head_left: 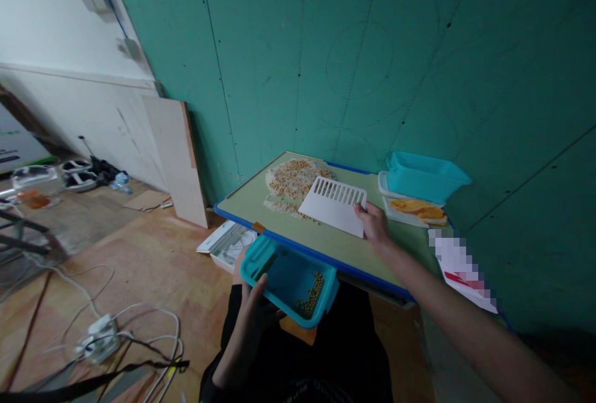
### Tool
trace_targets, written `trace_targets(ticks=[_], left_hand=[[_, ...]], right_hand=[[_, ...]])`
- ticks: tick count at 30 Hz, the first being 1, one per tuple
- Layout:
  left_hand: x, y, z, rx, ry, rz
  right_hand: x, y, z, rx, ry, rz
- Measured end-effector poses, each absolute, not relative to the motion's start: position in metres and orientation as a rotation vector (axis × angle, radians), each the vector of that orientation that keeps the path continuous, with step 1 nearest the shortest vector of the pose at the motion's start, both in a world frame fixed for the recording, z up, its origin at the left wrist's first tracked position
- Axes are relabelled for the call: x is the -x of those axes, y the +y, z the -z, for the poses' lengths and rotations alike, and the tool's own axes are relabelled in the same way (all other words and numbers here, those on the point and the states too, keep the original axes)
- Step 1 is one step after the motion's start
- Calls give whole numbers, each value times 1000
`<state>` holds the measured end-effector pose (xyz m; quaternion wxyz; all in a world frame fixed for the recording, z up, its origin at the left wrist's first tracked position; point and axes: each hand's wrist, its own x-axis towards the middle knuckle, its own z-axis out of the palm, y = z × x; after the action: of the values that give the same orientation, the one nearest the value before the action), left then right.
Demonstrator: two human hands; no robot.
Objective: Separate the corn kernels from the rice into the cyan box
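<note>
Desk edge: left hand grips teal bin below; right hand pinches scraper. Fast sweep may scatter beans past bin (hand-held, tilted).

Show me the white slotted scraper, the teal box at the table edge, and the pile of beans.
White slotted plastic scraper (333,209): head view, flat middle below slots.
Teal plastic box (288,276): head view, bare inner floor.
Pile of yellow beans (291,178): head view, pile's centre.
</note>
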<state>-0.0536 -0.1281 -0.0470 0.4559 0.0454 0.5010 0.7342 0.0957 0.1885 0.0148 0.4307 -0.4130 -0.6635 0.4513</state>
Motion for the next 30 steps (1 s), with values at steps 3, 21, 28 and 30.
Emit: trace_targets(ticks=[3,21,28,30], left_hand=[[54,-127,50,-137,1238,-1815],[99,-92,79,-92,1409,-1822],[114,-79,72,-132,1418,-1884],[92,-99,71,-156,1376,-1894]], right_hand=[[-96,187,-17,1026,-1663,-1140],[-95,189,-14,1039,-1657,-1197],[-95,189,-14,982,-1686,-1206],[-95,187,-15,976,-1692,-1210]])
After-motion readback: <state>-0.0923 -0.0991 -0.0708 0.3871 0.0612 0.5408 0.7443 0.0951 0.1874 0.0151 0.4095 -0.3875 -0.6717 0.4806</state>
